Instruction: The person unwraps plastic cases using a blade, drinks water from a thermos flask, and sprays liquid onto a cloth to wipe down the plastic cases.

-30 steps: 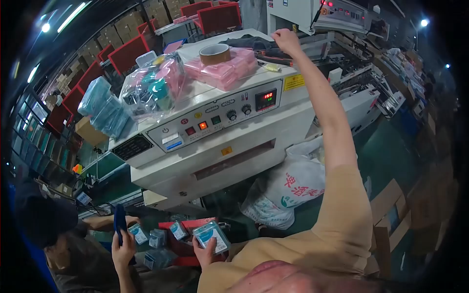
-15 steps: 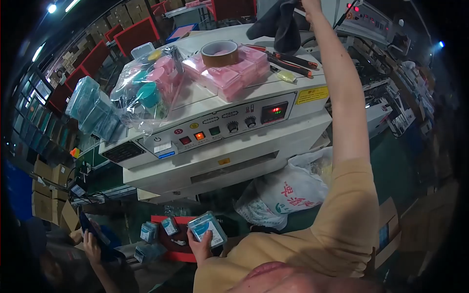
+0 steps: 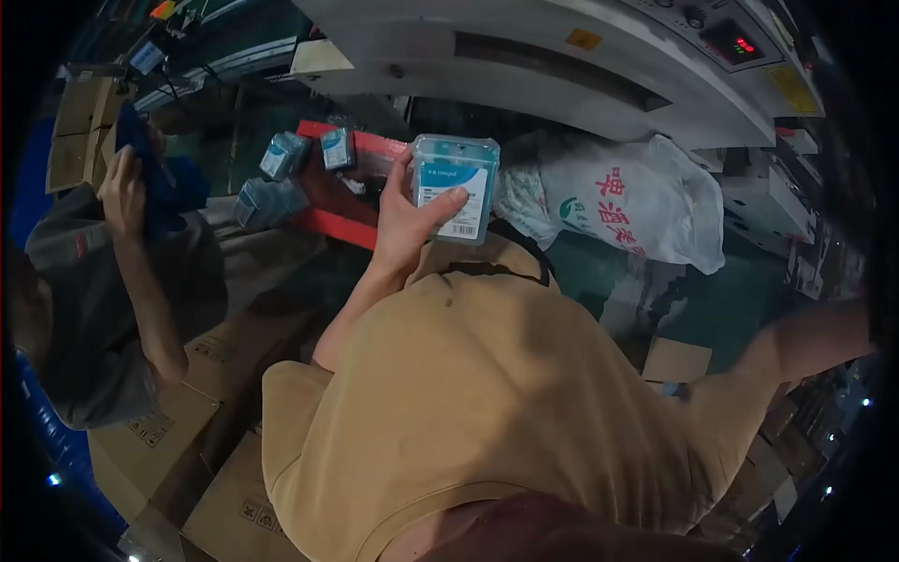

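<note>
A teal and white packaged box (image 3: pixel 456 187) is in my left hand (image 3: pixel 412 208), held upright with the thumb across its label and the fingers at its left side. Behind that hand lies a red tray (image 3: pixel 342 225), with small teal-labelled packs (image 3: pixel 337 148) on and beside it. My right forearm (image 3: pixel 824 339) reaches out to the right edge of the view; the hand at its end is outside the picture.
The white machine (image 3: pixel 543 70) spans the top. A white plastic sack (image 3: pixel 646 201) lies below it. At the left sits a co-worker (image 3: pixel 140 290) holding something dark blue. Cardboard boxes (image 3: pixel 178 440) stand at the lower left.
The view has tilted down and away from the machine top. My right hand, earlier at a dark cloth there, has left the view. My left hand still holds the box, now higher in view.
</note>
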Tool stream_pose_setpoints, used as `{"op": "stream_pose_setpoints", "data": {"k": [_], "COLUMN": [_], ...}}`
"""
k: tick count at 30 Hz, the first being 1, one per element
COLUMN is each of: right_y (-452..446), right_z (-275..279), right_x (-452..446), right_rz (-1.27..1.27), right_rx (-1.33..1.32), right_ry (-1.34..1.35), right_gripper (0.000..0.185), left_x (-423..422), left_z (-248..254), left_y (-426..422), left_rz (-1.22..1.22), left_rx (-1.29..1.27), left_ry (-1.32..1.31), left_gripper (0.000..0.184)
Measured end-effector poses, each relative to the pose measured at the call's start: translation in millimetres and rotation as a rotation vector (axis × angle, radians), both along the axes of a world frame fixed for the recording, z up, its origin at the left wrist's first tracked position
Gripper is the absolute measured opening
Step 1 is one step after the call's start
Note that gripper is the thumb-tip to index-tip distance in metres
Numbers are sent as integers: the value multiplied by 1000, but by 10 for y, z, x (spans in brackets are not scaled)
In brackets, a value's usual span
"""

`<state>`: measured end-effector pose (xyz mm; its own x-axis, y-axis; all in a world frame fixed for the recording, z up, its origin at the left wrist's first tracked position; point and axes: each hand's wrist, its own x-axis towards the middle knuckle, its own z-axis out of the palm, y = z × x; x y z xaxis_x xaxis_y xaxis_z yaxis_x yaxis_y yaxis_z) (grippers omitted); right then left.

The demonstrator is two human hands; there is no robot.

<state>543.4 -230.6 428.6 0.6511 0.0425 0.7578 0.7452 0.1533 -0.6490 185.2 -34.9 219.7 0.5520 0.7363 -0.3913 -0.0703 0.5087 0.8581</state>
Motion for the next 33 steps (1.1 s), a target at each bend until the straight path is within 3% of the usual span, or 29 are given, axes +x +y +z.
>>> {"op": "stream_pose_setpoints", "data": {"k": [5,8,10,12,13,15,17,20,24,33], "right_y": [-47,193,390,560,613,744,847,973,1021,920], "right_z": [-1230,-2127,-2309,-2135,-2235,-2144,-2065,-2098,-2130,-2150], "right_x": [-721,-1412,-2024,-2552,-2686,-2878,-3053,-3232,-3350,-3332], "right_rz": [95,421,561,619,476,670,668,676,615,525], "right_rx": [-245,-423,-358,-396,-502,-641,-690,-727,-927,-991], "right_ry": [580,1107,1217,1085,956,459,323,-146,-420,-425], "right_gripper": [34,26,25,22,22,22,22,22,24,22], "left_x": [-377,-545,-692,-838,-885,-983,-1066,-1162,-1218,-1176], "left_z": [33,-29,-91,-96,-96,-85,-84,-96,-115,-189], "left_y": [-78,-105,-149,-218,-232,-253,-289,-344,-358,-460], "left_rz": [-38,-64,-90,-81,-69,-48,-30,46,67,148], "left_rx": [-70,-68,-9,21,53,72,95,68,111,58], "left_ry": [-15,60,79,88,105,128,133,82,142,129], "left_gripper": [78,78,77,76,76,76,76,75,74,76]}}
